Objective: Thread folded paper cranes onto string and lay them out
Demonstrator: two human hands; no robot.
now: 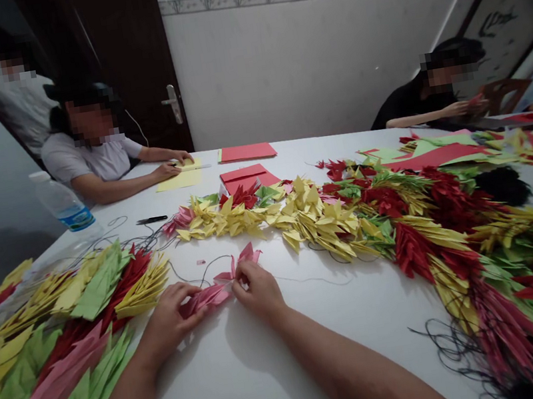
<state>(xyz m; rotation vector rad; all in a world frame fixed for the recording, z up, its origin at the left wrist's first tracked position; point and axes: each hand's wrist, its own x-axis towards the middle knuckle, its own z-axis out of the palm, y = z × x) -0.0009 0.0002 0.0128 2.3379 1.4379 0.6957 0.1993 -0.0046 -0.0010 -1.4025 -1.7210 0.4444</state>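
Observation:
In the head view, pink folded-paper pieces (207,298) lie in a short row on the white table, between and partly under my hands. My left hand (177,318) is curled around the left end of the row, its fingers on the pink paper. My right hand (259,289) is closed in a pinch at the row's right end, beside an upright pink tip (247,254). Whatever its fingertips grip is too small to make out. A dark cord (209,267) curves behind the pieces, and a thin thread (310,280) trails to the right.
Strung folded-paper bundles lie left (100,280) and right (448,245), joined by a yellow garland (234,219) beyond my hands. Farther off are a craft knife (152,219), red paper (246,153) and a water bottle (68,207). Two people (93,159) (426,93) sit opposite. Black cords (451,345) tangle at right.

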